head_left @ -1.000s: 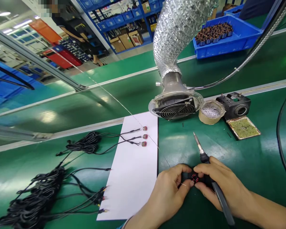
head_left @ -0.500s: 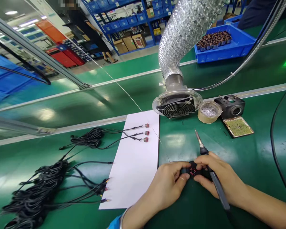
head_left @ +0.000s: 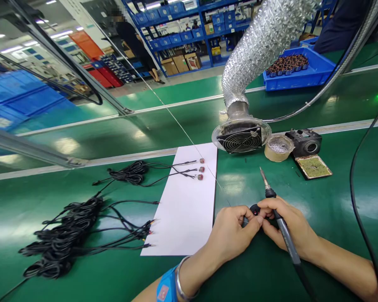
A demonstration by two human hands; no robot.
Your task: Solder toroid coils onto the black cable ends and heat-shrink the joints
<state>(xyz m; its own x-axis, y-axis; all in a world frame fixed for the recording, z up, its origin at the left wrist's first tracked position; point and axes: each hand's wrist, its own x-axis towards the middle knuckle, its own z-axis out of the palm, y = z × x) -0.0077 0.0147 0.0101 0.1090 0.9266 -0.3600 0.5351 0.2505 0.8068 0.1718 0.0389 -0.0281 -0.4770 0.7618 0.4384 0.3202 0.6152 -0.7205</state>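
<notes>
My right hand (head_left: 291, 228) is closed round a soldering iron (head_left: 285, 237), its bare tip pointing up and away from me. Its thumb and forefinger also pinch at a small black round part (head_left: 255, 208) with red marks, mostly covered by fingers. My left hand (head_left: 231, 233) is closed on the same part from the left, thumb across its front. A thin wire (head_left: 221, 187), which looks like solder, runs down from the upper left to the left hand. On the white board (head_left: 182, 209) lie three small red-faced cylinders (head_left: 201, 169) beside black cable ends.
Bundled black cables (head_left: 69, 226) lie at left. Beyond my hands stand a fan hood (head_left: 242, 140) on a foil duct, a round tub (head_left: 279, 147), and an iron stand (head_left: 305, 142) with a sponge tray (head_left: 313, 166). Further back are a blue bin (head_left: 299, 84) of copper-coloured parts and a person (head_left: 134, 42).
The left thumb has moved right across the front of the black round part, covering more of its red marks. The camera view has shifted slightly; the iron stays in my right hand.
</notes>
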